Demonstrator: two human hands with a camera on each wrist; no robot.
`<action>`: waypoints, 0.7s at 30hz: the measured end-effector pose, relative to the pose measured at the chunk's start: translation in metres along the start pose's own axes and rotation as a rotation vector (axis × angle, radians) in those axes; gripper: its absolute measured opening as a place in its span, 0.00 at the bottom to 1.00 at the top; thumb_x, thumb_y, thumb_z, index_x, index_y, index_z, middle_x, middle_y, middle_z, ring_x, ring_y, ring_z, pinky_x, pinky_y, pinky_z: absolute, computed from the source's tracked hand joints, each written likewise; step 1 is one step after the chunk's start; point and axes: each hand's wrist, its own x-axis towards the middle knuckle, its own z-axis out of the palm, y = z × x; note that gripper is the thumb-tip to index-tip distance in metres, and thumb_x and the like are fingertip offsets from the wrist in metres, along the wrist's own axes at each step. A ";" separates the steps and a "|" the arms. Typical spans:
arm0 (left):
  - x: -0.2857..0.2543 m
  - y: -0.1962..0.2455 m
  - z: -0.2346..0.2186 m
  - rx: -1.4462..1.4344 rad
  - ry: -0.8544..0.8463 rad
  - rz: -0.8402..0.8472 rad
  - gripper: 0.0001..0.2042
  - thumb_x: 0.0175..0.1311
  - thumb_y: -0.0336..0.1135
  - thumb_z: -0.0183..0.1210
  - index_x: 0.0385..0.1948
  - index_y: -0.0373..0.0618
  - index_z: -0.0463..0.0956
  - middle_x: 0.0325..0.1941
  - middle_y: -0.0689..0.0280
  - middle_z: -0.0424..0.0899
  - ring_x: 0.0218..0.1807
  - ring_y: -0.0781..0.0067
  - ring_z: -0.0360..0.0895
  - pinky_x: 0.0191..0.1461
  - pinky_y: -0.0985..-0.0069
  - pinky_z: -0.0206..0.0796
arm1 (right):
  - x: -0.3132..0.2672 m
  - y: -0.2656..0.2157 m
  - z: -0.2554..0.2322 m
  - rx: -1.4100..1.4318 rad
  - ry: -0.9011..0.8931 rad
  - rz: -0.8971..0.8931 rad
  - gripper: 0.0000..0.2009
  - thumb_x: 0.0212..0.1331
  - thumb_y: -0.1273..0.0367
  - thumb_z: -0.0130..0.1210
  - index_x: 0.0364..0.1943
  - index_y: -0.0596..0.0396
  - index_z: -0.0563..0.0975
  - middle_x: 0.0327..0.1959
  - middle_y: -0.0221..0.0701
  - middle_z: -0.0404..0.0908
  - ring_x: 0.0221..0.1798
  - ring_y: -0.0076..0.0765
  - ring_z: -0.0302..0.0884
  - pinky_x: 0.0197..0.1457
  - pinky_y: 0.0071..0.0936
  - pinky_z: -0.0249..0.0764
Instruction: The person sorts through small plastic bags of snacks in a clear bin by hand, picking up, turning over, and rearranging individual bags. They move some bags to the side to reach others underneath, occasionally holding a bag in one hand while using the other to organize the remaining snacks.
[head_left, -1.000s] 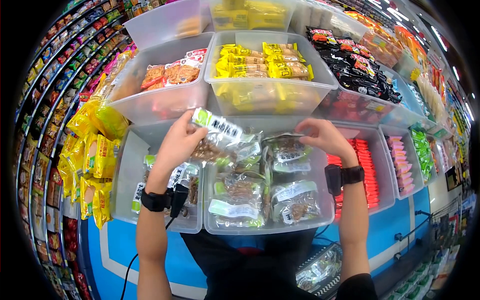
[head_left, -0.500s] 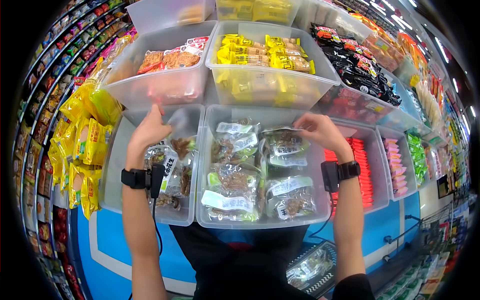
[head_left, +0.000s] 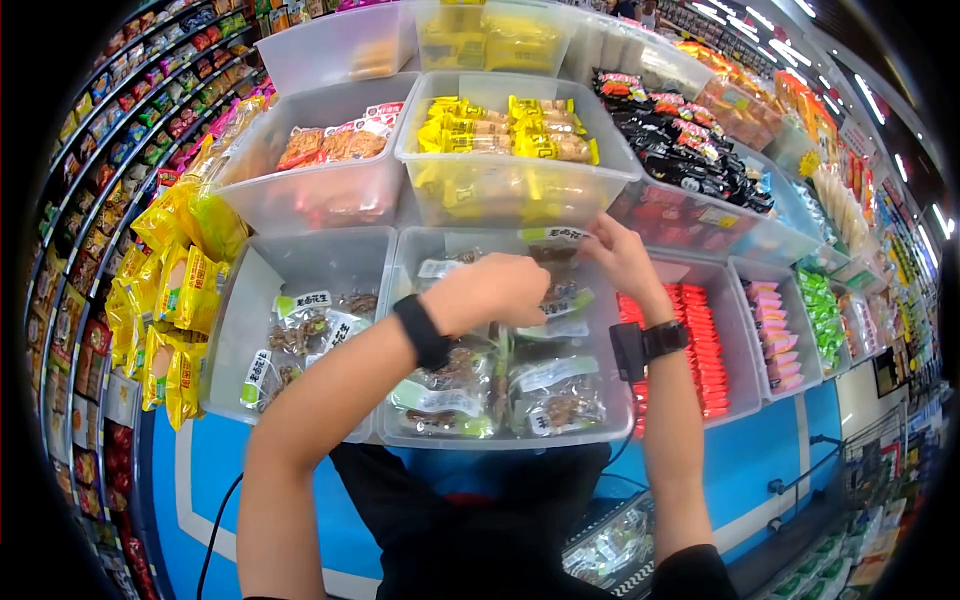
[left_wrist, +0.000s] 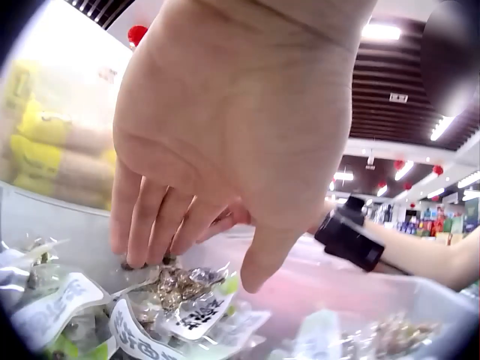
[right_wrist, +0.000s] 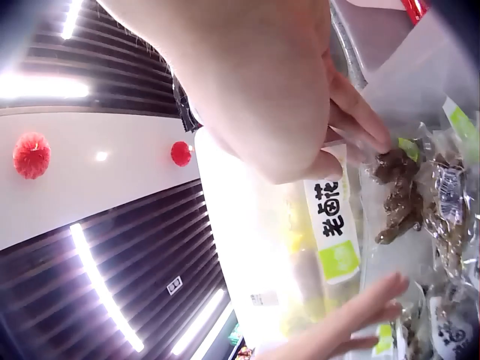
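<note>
My right hand (head_left: 625, 262) pinches the label end of a bag (right_wrist: 334, 217) at the far side of the front tub (head_left: 500, 443). My left hand (head_left: 495, 290) reaches over that tub, thumb apart from the fingers, with nothing in its grip that I can see. The nearer bags (head_left: 560, 390) lie side by side, so I judge that part laid out; the far side looks unfinished. More bags lie loosely in the left tub (head_left: 238, 330).

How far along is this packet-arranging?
Partway, I'd judge. Packets lie in two columns in the bin under the hands. The right hand pinches another packet at the back; the left hand reaches in, fingers extended. Jumbled packets in the front left bin may remain.
</note>
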 end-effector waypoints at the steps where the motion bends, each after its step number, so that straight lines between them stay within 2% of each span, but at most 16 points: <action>1: 0.016 -0.002 0.007 0.043 -0.016 -0.003 0.24 0.55 0.47 0.65 0.45 0.34 0.80 0.44 0.48 0.86 0.48 0.48 0.83 0.53 0.57 0.75 | 0.000 0.001 0.000 0.048 0.028 0.000 0.08 0.63 0.72 0.57 0.39 0.62 0.71 0.27 0.40 0.81 0.31 0.28 0.77 0.39 0.32 0.74; 2: 0.029 -0.005 0.013 0.087 -0.033 -0.006 0.28 0.52 0.50 0.67 0.46 0.32 0.79 0.43 0.47 0.86 0.47 0.48 0.83 0.52 0.57 0.75 | 0.000 0.000 -0.001 0.098 0.057 0.001 0.08 0.63 0.72 0.56 0.39 0.62 0.71 0.27 0.40 0.81 0.31 0.28 0.77 0.39 0.31 0.74; 6: 0.054 -0.015 0.030 0.164 -0.119 0.014 0.34 0.48 0.52 0.71 0.51 0.32 0.75 0.46 0.48 0.85 0.50 0.48 0.82 0.54 0.57 0.75 | -0.003 -0.017 -0.007 0.047 0.045 -0.021 0.07 0.63 0.72 0.56 0.38 0.62 0.71 0.26 0.39 0.81 0.29 0.25 0.73 0.37 0.29 0.73; 8: 0.052 -0.022 0.039 0.061 0.086 0.056 0.38 0.46 0.50 0.72 0.57 0.35 0.69 0.50 0.49 0.82 0.54 0.48 0.80 0.58 0.58 0.73 | -0.004 -0.022 -0.010 0.066 0.040 -0.029 0.08 0.62 0.72 0.56 0.37 0.62 0.70 0.25 0.39 0.79 0.28 0.25 0.70 0.37 0.29 0.72; 9: 0.052 -0.026 0.039 0.011 0.070 0.070 0.39 0.46 0.48 0.72 0.60 0.38 0.65 0.52 0.49 0.80 0.56 0.48 0.78 0.60 0.58 0.71 | -0.005 -0.028 -0.014 0.007 -0.004 -0.009 0.08 0.60 0.73 0.56 0.37 0.62 0.70 0.24 0.40 0.78 0.28 0.26 0.70 0.36 0.30 0.71; 11: 0.051 -0.032 0.036 -0.067 0.036 0.058 0.39 0.47 0.47 0.72 0.60 0.38 0.66 0.52 0.49 0.80 0.56 0.48 0.78 0.59 0.59 0.71 | -0.008 -0.035 -0.020 -0.051 -0.050 0.024 0.08 0.58 0.73 0.56 0.36 0.63 0.70 0.23 0.41 0.77 0.27 0.28 0.70 0.36 0.31 0.71; 13: 0.048 -0.034 0.029 -0.115 0.041 0.049 0.35 0.48 0.46 0.71 0.59 0.40 0.69 0.52 0.49 0.81 0.55 0.49 0.79 0.58 0.59 0.71 | -0.006 -0.035 -0.025 -0.226 -0.082 0.070 0.08 0.55 0.76 0.54 0.37 0.64 0.71 0.27 0.40 0.80 0.29 0.29 0.70 0.41 0.29 0.73; 14: 0.045 -0.034 0.025 -0.136 0.073 0.044 0.31 0.49 0.44 0.70 0.56 0.42 0.73 0.51 0.51 0.82 0.55 0.49 0.79 0.58 0.59 0.71 | -0.007 -0.030 -0.024 -0.227 -0.086 0.080 0.08 0.55 0.76 0.54 0.37 0.64 0.71 0.27 0.40 0.80 0.29 0.29 0.70 0.41 0.29 0.73; 16: 0.044 -0.037 0.024 -0.178 0.110 0.059 0.27 0.51 0.43 0.68 0.53 0.42 0.75 0.50 0.53 0.83 0.54 0.50 0.79 0.57 0.59 0.71 | -0.008 -0.021 -0.022 -0.237 -0.057 -0.048 0.09 0.53 0.77 0.53 0.38 0.64 0.70 0.27 0.43 0.78 0.30 0.35 0.70 0.44 0.31 0.74; 21: 0.044 -0.043 0.026 -0.190 0.116 0.080 0.25 0.51 0.40 0.67 0.52 0.42 0.76 0.51 0.53 0.83 0.54 0.51 0.80 0.57 0.60 0.72 | -0.010 -0.026 -0.020 -0.214 -0.100 -0.032 0.13 0.52 0.77 0.54 0.43 0.64 0.73 0.32 0.48 0.81 0.35 0.45 0.78 0.50 0.35 0.75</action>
